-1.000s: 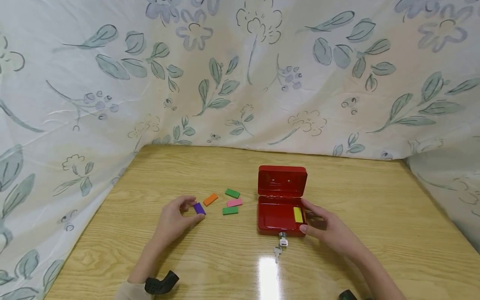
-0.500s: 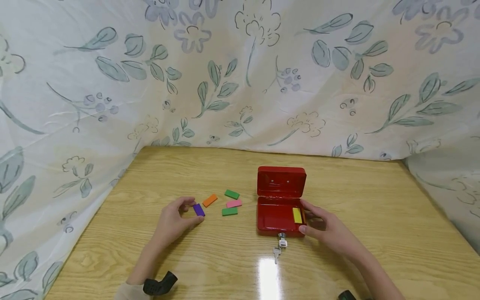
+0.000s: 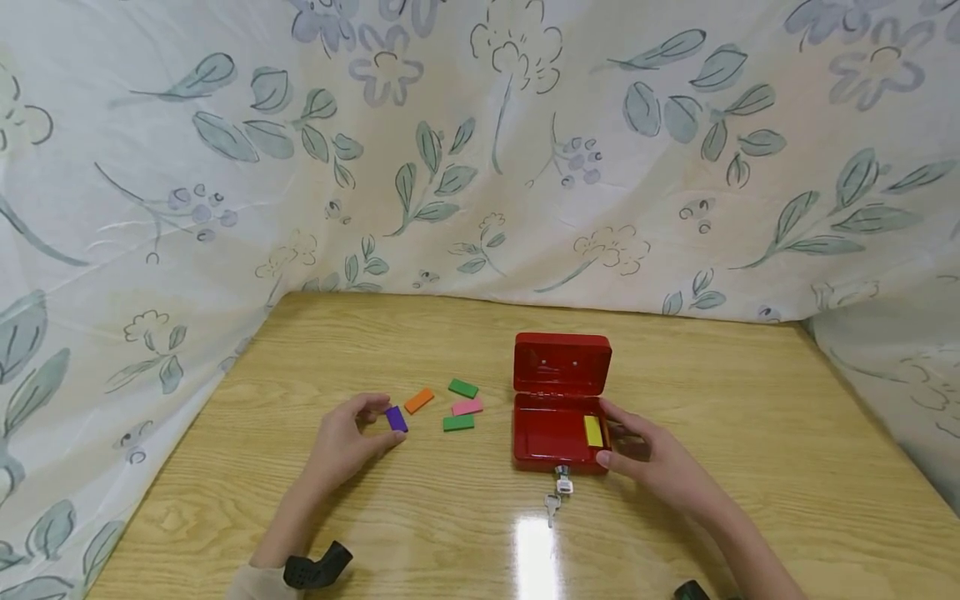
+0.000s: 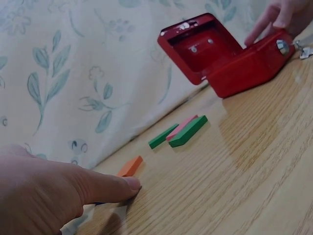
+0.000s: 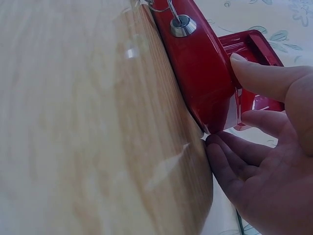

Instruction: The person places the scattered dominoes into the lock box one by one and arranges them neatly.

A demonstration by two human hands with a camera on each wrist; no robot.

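On the left of the head view, my left hand (image 3: 341, 442) pinches a small purple block (image 3: 397, 419) between thumb and fingers, down at the table. In the left wrist view the hand hides nearly all of that block. Just beyond it lies an orange block (image 3: 419, 401). My right hand (image 3: 660, 458) holds the right side of a red cash box (image 3: 547, 437), its thumb at the front corner and its fingers along the side. The box's lid (image 3: 562, 364) is raised, and a yellow block (image 3: 593, 432) lies inside by the right wall.
Between hand and box lie a far green block (image 3: 463, 388), a pink block (image 3: 467, 407) and a near green block (image 3: 458, 423). Keys (image 3: 552, 505) hang from the box's front lock. A floral cloth (image 3: 450, 167) rises behind the wooden table (image 3: 420, 525).
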